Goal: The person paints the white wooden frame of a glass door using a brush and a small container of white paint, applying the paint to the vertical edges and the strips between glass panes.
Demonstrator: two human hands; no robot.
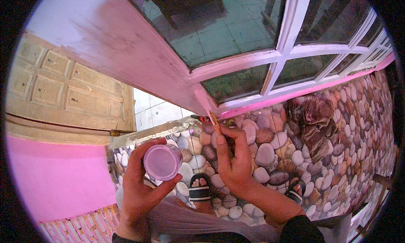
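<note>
My left hand [137, 196] grips a small round plastic cup [162, 162], its mouth facing up, with pale lilac inside. To the right, my right hand [237, 165] pinches a slim paintbrush [214, 120] by the handle. The brush's tip points up at the lower corner where the pinkish-white post [168, 72] meets the white window frame [236, 65]. Whether the bristles touch the wood, I cannot tell. Below the panes, a bright pink strip [270, 98] runs along the base.
Pebble-patterned flooring [265, 154] lies under my sandalled feet [199, 188]. A crumpled dark plastic bag [312, 120] rests on it at right. On the left are a worn panelled wooden door [90, 91], a pink wall [63, 175] and white floor tiles [156, 110] beyond a doorway.
</note>
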